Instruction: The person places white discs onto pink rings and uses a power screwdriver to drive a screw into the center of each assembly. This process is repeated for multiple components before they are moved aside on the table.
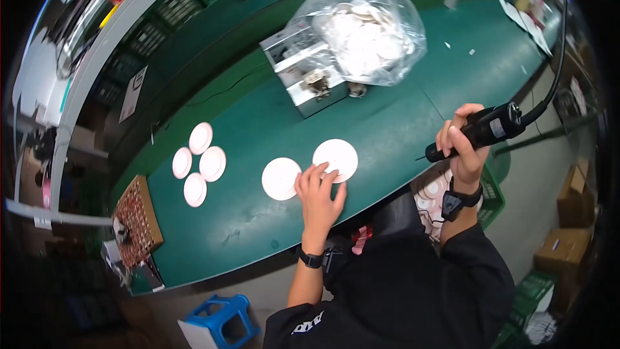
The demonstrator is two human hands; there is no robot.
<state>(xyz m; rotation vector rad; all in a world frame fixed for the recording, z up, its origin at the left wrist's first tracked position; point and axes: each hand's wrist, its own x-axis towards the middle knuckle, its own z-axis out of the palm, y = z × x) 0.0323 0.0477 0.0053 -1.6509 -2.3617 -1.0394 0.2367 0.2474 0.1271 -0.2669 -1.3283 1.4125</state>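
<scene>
My right hand (464, 145) grips a black electric screwdriver (494, 126) with a thin bit, held above the table's near right edge. Its bit points left, and a black cable (557, 81) runs up from its rear. My left hand (318, 195) has its fingers spread. Its fingertips touch the lower part of one round white disc (338, 154) and reach the edge of a second white disc (280, 179) just left of it. Farther left, several smaller pinkish-white discs (201, 137) lie grouped on the table.
A clear plastic bag (368, 39) full of white pieces sits by a metal box-like fixture (307, 84) at the back of the green table (245, 226). A patterned box (137, 220) stands at the left end. Below are a green crate (493, 197) of discs and a blue stool (223, 320).
</scene>
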